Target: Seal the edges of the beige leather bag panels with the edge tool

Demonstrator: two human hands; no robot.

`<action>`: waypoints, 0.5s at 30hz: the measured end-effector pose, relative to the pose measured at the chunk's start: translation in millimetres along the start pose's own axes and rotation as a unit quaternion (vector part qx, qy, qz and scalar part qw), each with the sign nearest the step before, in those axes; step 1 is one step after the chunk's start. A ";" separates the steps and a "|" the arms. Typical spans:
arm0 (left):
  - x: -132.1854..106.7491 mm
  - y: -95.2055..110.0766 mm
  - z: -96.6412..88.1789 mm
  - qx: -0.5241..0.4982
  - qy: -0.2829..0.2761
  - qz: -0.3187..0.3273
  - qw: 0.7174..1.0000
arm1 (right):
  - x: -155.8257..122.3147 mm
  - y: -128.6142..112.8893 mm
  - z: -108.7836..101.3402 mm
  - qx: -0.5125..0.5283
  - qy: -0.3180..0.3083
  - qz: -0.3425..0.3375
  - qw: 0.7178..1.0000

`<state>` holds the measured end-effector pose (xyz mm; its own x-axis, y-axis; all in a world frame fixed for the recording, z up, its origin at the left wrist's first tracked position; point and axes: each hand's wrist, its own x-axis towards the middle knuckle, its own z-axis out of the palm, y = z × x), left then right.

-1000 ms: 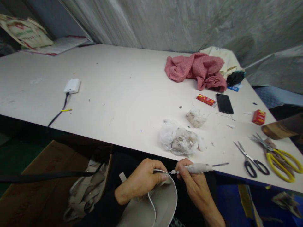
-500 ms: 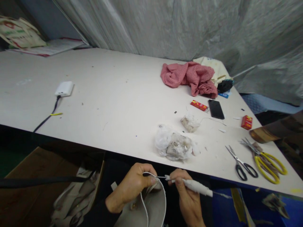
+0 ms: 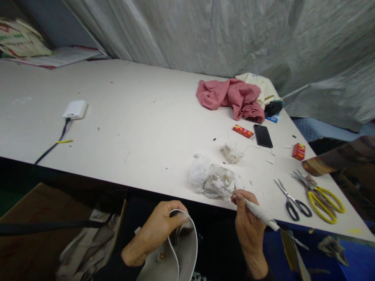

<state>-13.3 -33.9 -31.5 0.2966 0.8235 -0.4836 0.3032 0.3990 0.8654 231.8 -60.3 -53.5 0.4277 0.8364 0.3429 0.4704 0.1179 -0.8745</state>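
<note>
Two hands show in the head view. The left hand (image 3: 150, 237) pinches the grey piece (image 3: 185, 253) by its white rim. The right hand (image 3: 249, 231) grasps a white-wrapped tool (image 3: 260, 213) at the table (image 3: 140, 117) edge, slanted with its tip up-left at the plastic bag (image 3: 212, 180).

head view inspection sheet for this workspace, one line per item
surface: white table, specks and scraps on it
job's things: grey white-edged panel in left hand; white-wrapped tool in right hand, tip at the crumpled plastic bag
clutter: pink cloth, phone, red packet, red box, black-handled scissors, yellow-handled scissors, small wad
grippers: fingers of both hands closed on what they hold
cables: black cable runs from white box over the table edge
surroundings: grey plastic sheeting behind; cardboard box below left
</note>
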 end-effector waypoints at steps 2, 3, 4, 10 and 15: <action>-0.3 -1.3 -1.6 -0.008 0.003 -0.011 1.000 | 2.3 -0.6 1.5 0.005 -0.014 -0.014 1.000; -0.3 -1.7 -2.6 -0.014 0.001 -0.016 1.000 | 3.8 -1.5 2.0 0.004 -0.023 -0.021 0.999; -0.3 -2.1 -3.6 -0.020 -0.004 -0.018 1.000 | 5.6 -2.7 2.4 0.000 -0.033 -0.030 0.999; -1.9 -2.3 -8.1 -0.049 -0.017 -0.027 0.998 | 13.4 -3.7 1.3 -0.083 -0.059 -0.088 0.991; -4.8 -1.8 -6.9 -0.071 -0.024 -0.026 0.997 | 9.3 -6.6 -4.3 -0.077 -0.049 -0.105 0.990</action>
<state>-21.6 -35.8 -29.8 0.3278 0.7810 -0.5316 0.1885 0.4973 0.8469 236.0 -55.6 -43.1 0.2337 0.8509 0.4705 0.6565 0.2188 -0.7219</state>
